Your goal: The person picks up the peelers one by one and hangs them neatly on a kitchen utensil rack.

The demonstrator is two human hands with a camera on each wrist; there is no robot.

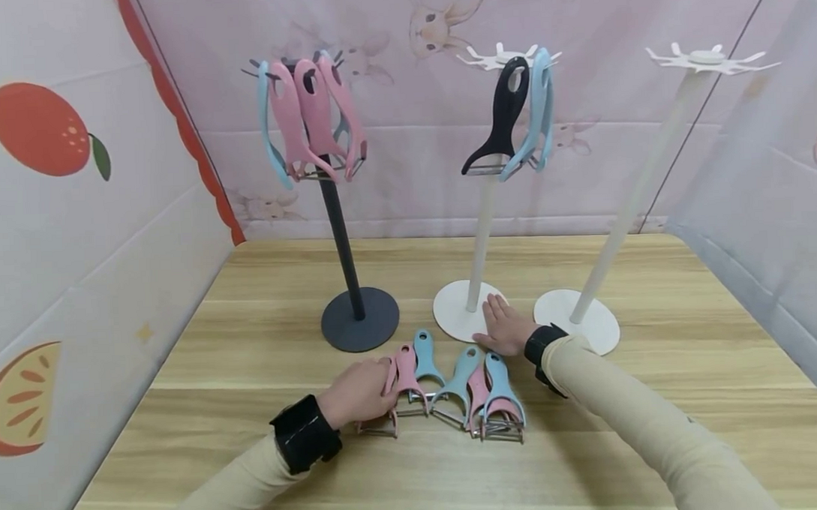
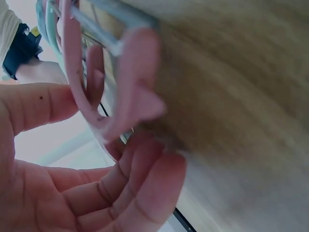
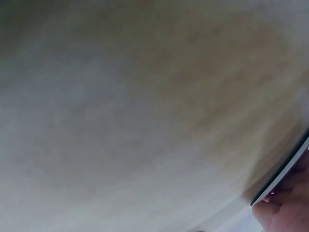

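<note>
My left hand (image 1: 359, 392) pinches a pink peeler (image 2: 140, 72) at the left end of a loose group on the table. In the left wrist view the thumb is on one side of it and the curled fingers are on the other. Right beside it lies another pink peeler (image 1: 406, 369). Light blue peelers (image 1: 464, 373) and more pink ones, some overlapping, lie to the right with blades toward me. My right hand (image 1: 508, 328) rests with straight fingers on the round base (image 1: 454, 313) of the middle white stand.
On the black stand (image 1: 341, 242) at left hang several pink and blue peelers. A black peeler (image 1: 507, 116) and light blue ones (image 1: 541, 108) hang from the middle stand. The right white stand (image 1: 626, 217) has bare hooks. Patterned cloth walls (image 1: 406, 172) enclose the wooden table (image 1: 261, 290).
</note>
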